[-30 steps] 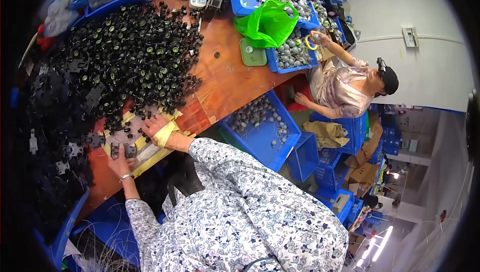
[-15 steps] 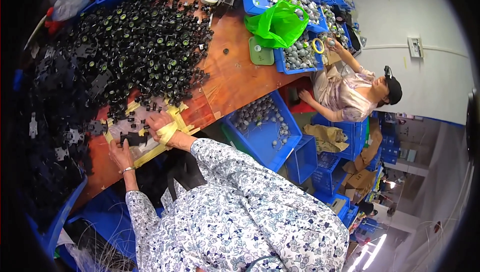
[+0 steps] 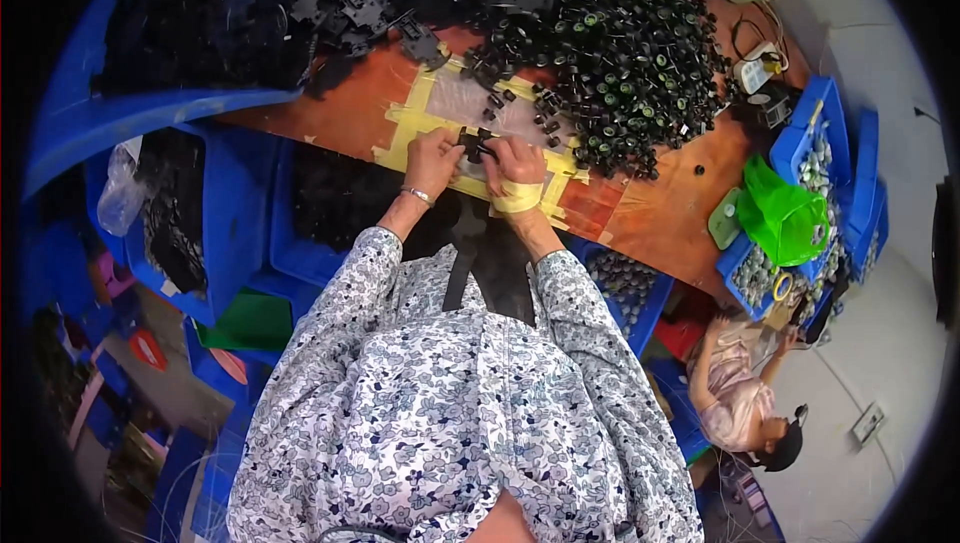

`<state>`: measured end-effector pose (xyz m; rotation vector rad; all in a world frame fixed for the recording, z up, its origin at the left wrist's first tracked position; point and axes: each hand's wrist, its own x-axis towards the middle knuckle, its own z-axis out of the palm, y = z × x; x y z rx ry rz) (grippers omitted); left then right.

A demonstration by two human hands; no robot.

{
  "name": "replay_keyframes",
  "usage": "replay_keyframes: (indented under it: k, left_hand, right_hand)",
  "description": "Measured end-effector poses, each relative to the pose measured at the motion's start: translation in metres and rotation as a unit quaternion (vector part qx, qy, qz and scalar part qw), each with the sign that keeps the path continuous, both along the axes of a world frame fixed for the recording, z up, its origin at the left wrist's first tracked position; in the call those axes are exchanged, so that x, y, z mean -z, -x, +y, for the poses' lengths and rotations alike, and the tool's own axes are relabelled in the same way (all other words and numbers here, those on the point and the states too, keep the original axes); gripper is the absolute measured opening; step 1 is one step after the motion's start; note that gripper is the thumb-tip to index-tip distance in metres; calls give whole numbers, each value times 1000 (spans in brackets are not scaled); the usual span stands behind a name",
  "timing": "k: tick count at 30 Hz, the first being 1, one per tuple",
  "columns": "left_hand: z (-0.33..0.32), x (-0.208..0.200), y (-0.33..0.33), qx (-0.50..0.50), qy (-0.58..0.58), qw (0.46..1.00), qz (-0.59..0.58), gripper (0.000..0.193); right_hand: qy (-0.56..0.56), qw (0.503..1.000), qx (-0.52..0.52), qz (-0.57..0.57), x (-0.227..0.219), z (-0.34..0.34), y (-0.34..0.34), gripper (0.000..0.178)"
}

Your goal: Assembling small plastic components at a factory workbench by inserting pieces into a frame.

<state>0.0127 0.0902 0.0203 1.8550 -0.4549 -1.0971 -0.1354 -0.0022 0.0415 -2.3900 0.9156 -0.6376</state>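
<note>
My left hand (image 3: 431, 157) and my right hand (image 3: 514, 165) meet over a clear plastic sheet taped with yellow tape (image 3: 470, 108) on the wooden table (image 3: 660, 208). Both hands pinch a small black plastic part (image 3: 476, 146) between their fingertips. The right wrist is wrapped in yellow tape; the left wears a thin bracelet. A large heap of small black round parts (image 3: 620, 33) lies just beyond the right hand. Flat black frame-like parts (image 3: 360, 8) lie beyond the left hand.
Blue bins (image 3: 230, 213) with dark parts stand under the table's left side. A bin of grey parts (image 3: 625, 283) sits by my right elbow. Blue trays and a green bag (image 3: 785, 213) line the right end, where another person (image 3: 740, 393) sits.
The view has swung round, so the table now lies across the top. My hands have come together over the taped sheet and both now grip one black part.
</note>
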Motion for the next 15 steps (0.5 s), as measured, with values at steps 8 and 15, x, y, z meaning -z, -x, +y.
replay_keyframes:
  k: [8,15]
  left_hand:
    - [5,5,-9,88,89,983,-131,12]
    - [8,12,-10,73,59,994,-62,12]
  right_hand:
    - [95,976,-162,114,8,-19,-14,18]
    - [103,975,-187,57,7,-31,-14,19]
